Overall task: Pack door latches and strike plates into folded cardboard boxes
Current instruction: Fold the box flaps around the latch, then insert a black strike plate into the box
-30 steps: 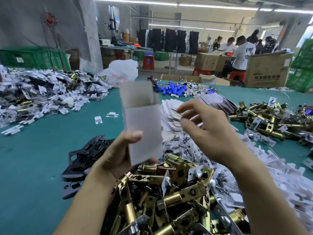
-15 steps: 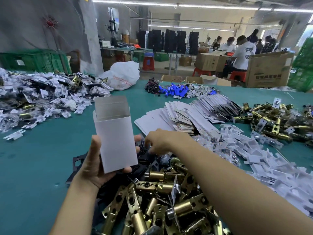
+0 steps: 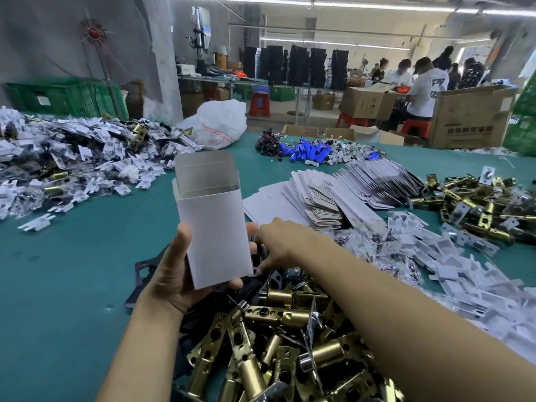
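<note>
My left hand grips a white folded cardboard box upright, its top flaps open, above the green table. My right hand reaches down just right of the box into a pile of black strike plates; its fingers are curled at a black plate, and the box hides the fingertips. A heap of brass door latches lies right below both hands.
Flat white box blanks are stacked behind my right hand. White cardboard inserts spread at right, more brass latches far right, bagged parts at left, blue parts and a white bag at the back.
The box has come down from in front of my face to a steady upright hold. My right hand left the box and dropped to the black plates beside it.
</note>
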Available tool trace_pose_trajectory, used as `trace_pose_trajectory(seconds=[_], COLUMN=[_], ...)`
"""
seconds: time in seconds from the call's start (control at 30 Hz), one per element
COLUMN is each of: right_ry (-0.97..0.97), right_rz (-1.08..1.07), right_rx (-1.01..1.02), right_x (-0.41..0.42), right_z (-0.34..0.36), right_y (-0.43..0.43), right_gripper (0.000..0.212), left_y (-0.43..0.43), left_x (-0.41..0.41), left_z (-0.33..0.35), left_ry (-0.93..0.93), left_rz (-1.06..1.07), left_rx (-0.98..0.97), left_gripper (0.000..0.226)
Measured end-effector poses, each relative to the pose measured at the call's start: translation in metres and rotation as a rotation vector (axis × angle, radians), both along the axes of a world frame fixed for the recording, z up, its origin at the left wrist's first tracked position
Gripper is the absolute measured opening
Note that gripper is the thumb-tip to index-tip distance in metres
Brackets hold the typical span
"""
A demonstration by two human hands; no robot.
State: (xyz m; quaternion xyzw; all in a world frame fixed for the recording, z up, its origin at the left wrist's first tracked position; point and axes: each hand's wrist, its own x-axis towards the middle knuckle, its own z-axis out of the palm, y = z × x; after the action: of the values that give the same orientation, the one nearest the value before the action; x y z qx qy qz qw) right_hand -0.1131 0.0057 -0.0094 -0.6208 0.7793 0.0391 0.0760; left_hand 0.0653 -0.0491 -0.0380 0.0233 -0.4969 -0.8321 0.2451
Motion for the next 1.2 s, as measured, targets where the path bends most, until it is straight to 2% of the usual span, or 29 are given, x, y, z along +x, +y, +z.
trace_pose_trajectory(seconds=[0.27,0.3,0.4,0.53,0.6,0.67,0.77,0.83,0.87,0.97,1.1,1.2], right_ry=[-0.040,-0.049,-0.110,-0.299,-0.400,-0.546,-0.906,-1.129,-1.169,-1.135,-1.036,-0.960], right_rz=[0.017,0.014,-0.008,-0.009,-0.054,-0.126,-0.212,-0.137,-0.073,0.058,0.110,0.174], right_rx=[-0.082,-0.098,-0.130,-0.120,-0.242,-0.460,-0.896,-1.121,-1.195,-1.303,-1.321,-1.330], right_x=[0.004,0.004,0.002,-0.010,-0.018,-0.025,-0.028,-0.020,-0.015,0.005,0.021,0.026], right_z=[-0.001,-0.001,0.002,0.019,0.031,0.043,0.057,0.066,0.070,0.080,0.082,0.083], right_y=[0.008,0.009,0.011,0.024,0.039,0.062,0.099,0.116,0.121,0.127,0.128,0.130], right_gripper=[0.056,0.054,0.029,0.017,0.015,0.014,0.032,0.043,0.041,0.031,0.021,0.024], left_y=[-0.002,-0.003,-0.006,-0.006,-0.002,0.002,0.010,0.015,0.017,0.022,0.027,0.028], left_x=[0.001,0.001,0.002,0.000,-0.003,-0.009,-0.019,-0.024,-0.026,-0.029,-0.028,-0.029], left_z=[0.000,-0.001,-0.005,-0.005,-0.001,0.003,0.009,0.012,0.013,0.016,0.023,0.025], left_ry=[0.032,0.030,0.035,0.060,0.026,-0.033,-0.109,-0.129,-0.139,-0.140,-0.068,-0.101], left_rz=[-0.031,-0.039,-0.085,-0.143,-0.138,-0.122,-0.093,-0.065,-0.046,0.000,-0.031,-0.006], left_rx=[-0.003,-0.006,-0.016,0.026,0.028,0.016,-0.048,-0.127,-0.167,-0.222,-0.306,-0.417], left_gripper=[0.091,0.092,0.089,0.088,0.086,0.084,0.071,0.062,0.065,0.076,0.059,0.067])
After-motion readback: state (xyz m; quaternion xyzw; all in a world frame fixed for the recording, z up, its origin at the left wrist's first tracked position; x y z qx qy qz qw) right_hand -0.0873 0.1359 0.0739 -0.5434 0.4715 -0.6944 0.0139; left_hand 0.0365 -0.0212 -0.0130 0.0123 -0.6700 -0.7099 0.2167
